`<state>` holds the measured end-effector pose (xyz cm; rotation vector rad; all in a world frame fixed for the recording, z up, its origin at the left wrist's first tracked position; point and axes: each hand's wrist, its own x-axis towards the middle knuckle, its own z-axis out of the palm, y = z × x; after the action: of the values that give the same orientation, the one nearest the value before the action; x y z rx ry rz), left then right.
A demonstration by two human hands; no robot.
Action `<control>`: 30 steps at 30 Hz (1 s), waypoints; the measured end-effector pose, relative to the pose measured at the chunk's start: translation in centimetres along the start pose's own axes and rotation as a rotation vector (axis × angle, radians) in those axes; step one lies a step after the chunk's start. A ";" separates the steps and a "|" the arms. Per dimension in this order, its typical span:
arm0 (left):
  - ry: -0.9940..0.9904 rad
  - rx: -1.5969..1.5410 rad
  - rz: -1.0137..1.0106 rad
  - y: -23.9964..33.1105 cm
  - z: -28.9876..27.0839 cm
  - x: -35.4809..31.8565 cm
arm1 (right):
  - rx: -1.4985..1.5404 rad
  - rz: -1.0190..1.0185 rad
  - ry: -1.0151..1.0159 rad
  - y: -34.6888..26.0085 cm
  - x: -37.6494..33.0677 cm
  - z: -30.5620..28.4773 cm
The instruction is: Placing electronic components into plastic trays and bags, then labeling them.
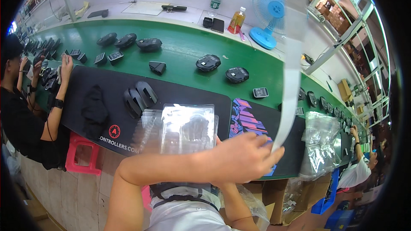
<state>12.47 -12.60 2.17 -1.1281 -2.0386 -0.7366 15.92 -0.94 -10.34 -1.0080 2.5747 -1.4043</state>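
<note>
- Left hand: reaches across in front of the body and pinches the lower end of a white strip between its fingertips.
- Right hand: hidden behind the left forearm; its state cannot be told.
- White strip: long, narrow, pale and translucent; it rises from the hand past the blue fan.
- Clear plastic tray: lies on the black mat, just left of the hand.

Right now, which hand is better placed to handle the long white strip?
Likely the left hand: its grip pinches the white strip at the lower end. The right hand is hidden behind the left forearm.
</note>
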 end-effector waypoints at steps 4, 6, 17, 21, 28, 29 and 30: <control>-0.282 0.003 0.082 5.2 -2.6 -1.2 | -0.207 -0.215 0.028 1.9 0.6 0.2; -0.288 -0.094 0.072 7.8 -3.5 -3.2 | -0.006 -0.238 0.132 1.2 1.2 1.2; 0.126 -0.718 -0.026 8.7 -14.5 -11.8 | 0.168 -0.145 0.058 1.9 1.8 0.0; 0.807 -0.067 -1.081 7.1 -11.4 -19.2 | 0.282 -0.265 0.036 2.8 2.5 1.1; 0.733 -0.905 -1.615 6.8 -4.6 -28.5 | 0.194 -0.365 -0.002 1.6 2.9 1.3; 0.778 -1.017 -1.702 6.9 -3.2 -29.3 | 0.196 -0.352 -0.019 1.1 2.9 1.5; 0.821 -1.136 -1.789 7.2 -2.4 -28.6 | 0.196 -0.335 -0.036 0.9 2.6 1.4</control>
<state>30.56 -24.95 -17.69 0.9885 -1.2530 -2.7019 13.84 -3.11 -11.14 -1.4628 2.2624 -1.6512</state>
